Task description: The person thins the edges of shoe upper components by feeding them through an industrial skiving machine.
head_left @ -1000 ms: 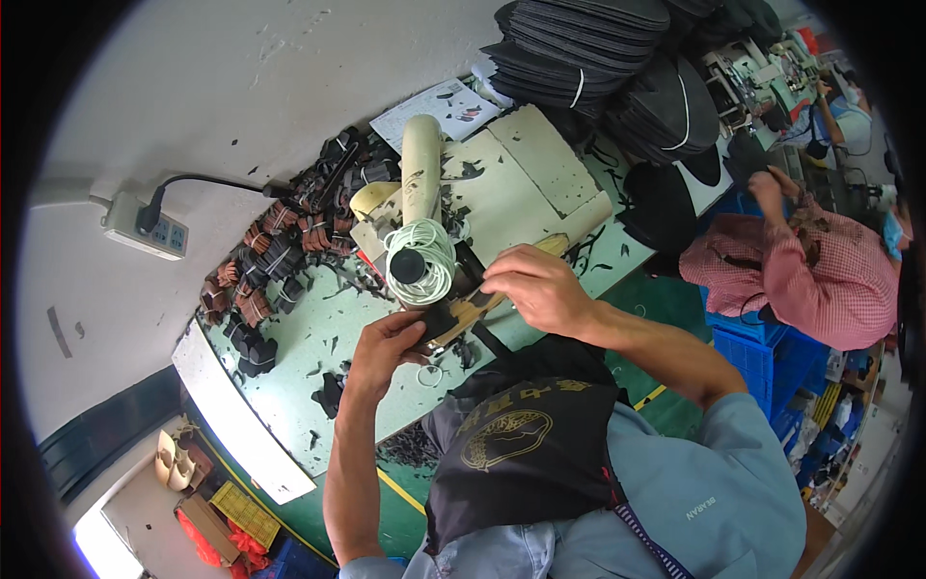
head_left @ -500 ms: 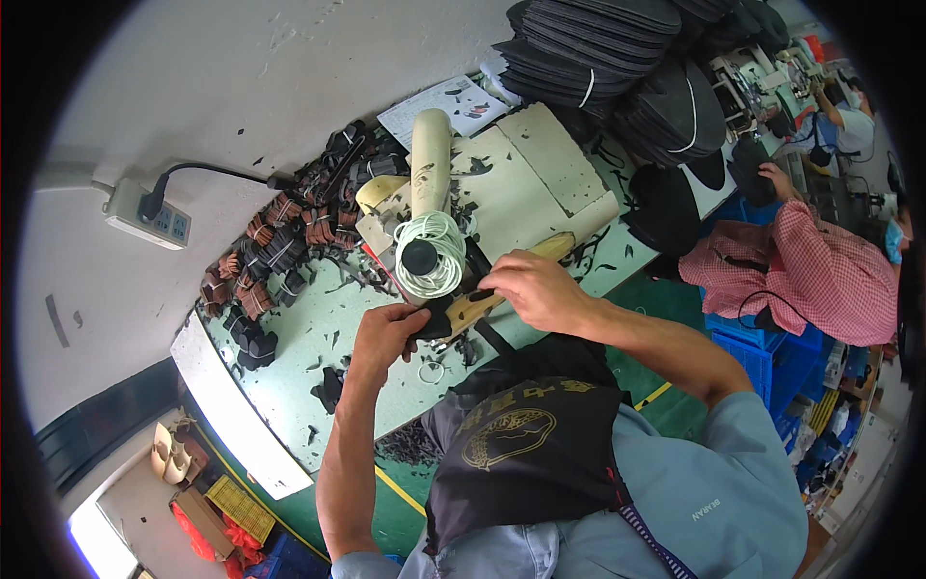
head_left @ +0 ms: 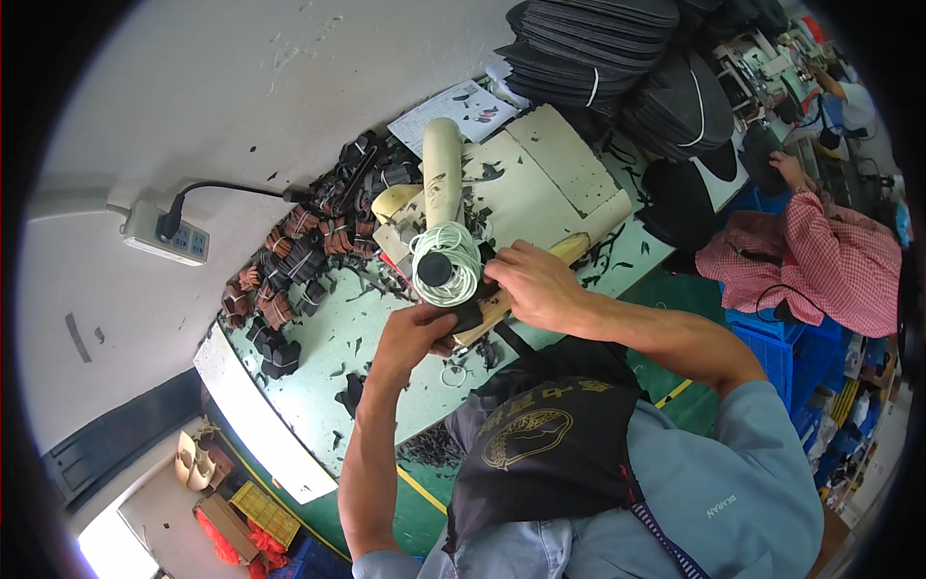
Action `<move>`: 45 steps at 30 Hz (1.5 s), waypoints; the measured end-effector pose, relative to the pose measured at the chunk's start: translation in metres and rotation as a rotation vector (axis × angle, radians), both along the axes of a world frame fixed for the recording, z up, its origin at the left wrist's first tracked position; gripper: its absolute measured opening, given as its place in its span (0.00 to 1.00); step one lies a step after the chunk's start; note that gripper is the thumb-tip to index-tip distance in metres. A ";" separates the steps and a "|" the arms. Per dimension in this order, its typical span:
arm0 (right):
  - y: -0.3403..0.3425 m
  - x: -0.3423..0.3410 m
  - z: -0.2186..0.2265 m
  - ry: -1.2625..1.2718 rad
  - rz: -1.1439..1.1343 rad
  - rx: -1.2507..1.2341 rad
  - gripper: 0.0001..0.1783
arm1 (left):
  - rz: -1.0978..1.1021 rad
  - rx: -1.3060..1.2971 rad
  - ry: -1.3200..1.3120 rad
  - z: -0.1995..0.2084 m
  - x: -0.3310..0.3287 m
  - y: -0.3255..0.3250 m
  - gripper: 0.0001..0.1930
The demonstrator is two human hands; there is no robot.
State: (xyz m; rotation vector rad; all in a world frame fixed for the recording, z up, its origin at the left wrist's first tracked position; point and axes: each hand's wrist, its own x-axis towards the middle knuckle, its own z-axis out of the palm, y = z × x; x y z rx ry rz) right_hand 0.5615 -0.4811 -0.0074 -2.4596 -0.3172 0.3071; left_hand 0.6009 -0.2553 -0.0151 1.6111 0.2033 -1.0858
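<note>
A cream bench machine, likely a sewing machine (head_left: 443, 174), stands on the table with a coil of pale cord (head_left: 453, 289) around its head. Below the head, a flat black piece (head_left: 469, 317) lies at the machine's front edge. My left hand (head_left: 410, 340) pinches its near left end between thumb and fingers. Close to the head's right side, my right hand (head_left: 540, 285) has its fingers curled together over the yellowish front edge (head_left: 494, 311). Whatever its fingertips hold is hidden by the hand and the cord.
Bundled black and brown pieces (head_left: 299, 253) pile up left of the machine. Dark scraps litter the pale green table (head_left: 386, 386). Stacks of black sole-shaped sheets (head_left: 598, 43) stand at the back right. A person in a checked top (head_left: 830, 251) works at the right. A power strip (head_left: 166, 232) hangs on the wall.
The whole view has shifted slightly right. My right hand has moved up and left, closer to the machine head. The black piece has slid a little further under it, still in my left hand.
</note>
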 end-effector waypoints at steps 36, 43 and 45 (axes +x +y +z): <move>-0.007 0.000 0.002 0.154 -0.024 0.081 0.10 | -0.020 0.178 -0.156 0.001 -0.005 0.003 0.12; -0.008 0.006 -0.001 0.128 0.031 0.193 0.10 | -0.163 0.316 -0.277 0.011 0.006 -0.016 0.13; -0.001 0.011 0.003 0.162 -0.016 0.151 0.10 | -0.033 0.143 -0.231 -0.007 -0.003 -0.006 0.13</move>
